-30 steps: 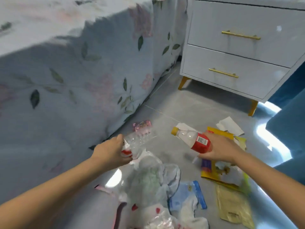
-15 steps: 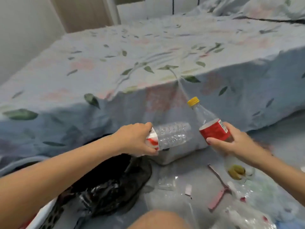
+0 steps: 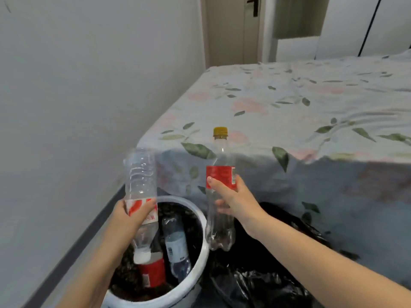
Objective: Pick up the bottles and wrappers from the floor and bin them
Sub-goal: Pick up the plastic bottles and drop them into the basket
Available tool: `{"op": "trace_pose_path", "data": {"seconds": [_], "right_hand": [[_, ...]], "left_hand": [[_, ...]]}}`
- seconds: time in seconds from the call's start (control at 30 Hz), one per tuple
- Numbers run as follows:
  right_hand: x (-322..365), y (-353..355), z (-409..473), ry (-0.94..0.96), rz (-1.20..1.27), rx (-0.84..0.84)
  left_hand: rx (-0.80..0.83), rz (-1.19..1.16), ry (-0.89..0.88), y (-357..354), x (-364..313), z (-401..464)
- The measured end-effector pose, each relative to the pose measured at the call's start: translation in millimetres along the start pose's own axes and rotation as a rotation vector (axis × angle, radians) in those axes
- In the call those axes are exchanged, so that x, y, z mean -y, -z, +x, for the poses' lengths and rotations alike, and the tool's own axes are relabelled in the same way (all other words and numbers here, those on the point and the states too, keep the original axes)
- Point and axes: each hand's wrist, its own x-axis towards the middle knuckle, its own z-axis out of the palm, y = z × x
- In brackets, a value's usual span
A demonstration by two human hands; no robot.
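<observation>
My left hand [image 3: 130, 215] grips a clear empty water bottle [image 3: 140, 178] by its red-and-white label, held upside down with its white cap pointing into the white bin [image 3: 201, 252]. My right hand [image 3: 231, 200] grips a clear soda bottle [image 3: 220, 174] with a red label and a yellow cap, upright, just right of the bin's rim. Inside the bin, which has a black liner, lie a bottle with a pale label [image 3: 176, 243] and a red-labelled one [image 3: 152, 272].
A loose black plastic bag [image 3: 266, 274] lies on the floor right of the bin. The bed with a floral sheet [image 3: 289, 107] stands behind and to the right. A white wall [image 3: 77, 96] runs along the left; a door [image 3: 231, 30] is at the far end.
My view has swung left from the bedside to the bin. Both hands carried their bottles over; the left bottle turned cap-down above the bin, the right bottle is now upright.
</observation>
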Motion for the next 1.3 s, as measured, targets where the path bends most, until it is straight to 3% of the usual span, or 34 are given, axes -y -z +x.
{"op": "trace_pose_path", "data": {"seconds": [0.2, 0.33, 0.5, 0.7, 0.8, 0.87, 0.93, 1.1, 1.3], "right_hand": [[-38, -77, 32, -0.078, -0.095, 0.167], [-75, -99, 41, -0.119, -0.307, 0.249], [-103, -104, 42, -0.307, -0.479, 0.325], [-88, -98, 30, -0.366, -0.375, 0.26], [-70, -82, 33, -0.337, -0.359, 0.183], [-53, -58, 34, -0.289, -0.376, 0.16], [-34, -19, 29, -0.242, -0.426, 0.123], [-12, 140, -23, -0.327, -0.61, -0.038], [-20, 337, -153, -0.492, -0.949, -0.371]], "left_hand": [[-0.07, -0.121, 0.105, 31, 59, 25], [0.084, -0.015, 0.152, 21, 84, 25], [0.246, 0.118, 0.26, 7, 113, 18], [0.147, 0.203, 0.205, 8, 97, 20], [-0.003, 0.3, 0.147, 10, 71, 16], [-0.059, 0.33, 0.087, 7, 49, 11], [0.022, 0.32, 0.011, -3, 23, 3], [0.375, 0.457, -0.239, -82, -48, -17], [0.834, 0.644, -0.592, -256, -110, -91]]}}
